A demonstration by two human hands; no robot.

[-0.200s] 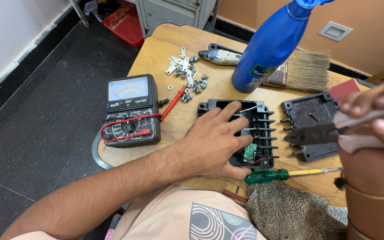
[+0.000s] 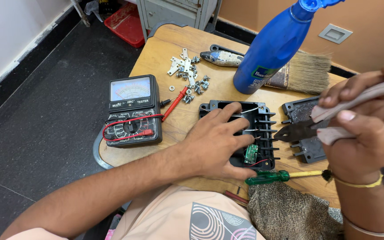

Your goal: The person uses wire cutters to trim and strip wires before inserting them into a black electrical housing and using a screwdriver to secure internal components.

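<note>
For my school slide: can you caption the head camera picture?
Left hand steadies an open black casing; right hand grips pliers.

peach printed shirt (image 2: 192, 213), gold thread and silver bangle on right wrist (image 2: 365, 209)

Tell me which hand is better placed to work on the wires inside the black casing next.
Probably the right hand: it already grips the pliers, whose jaws point at the finned edge of the black casing. The left hand lies flat over the casing, apparently steadying it, and holds no tool.
</note>
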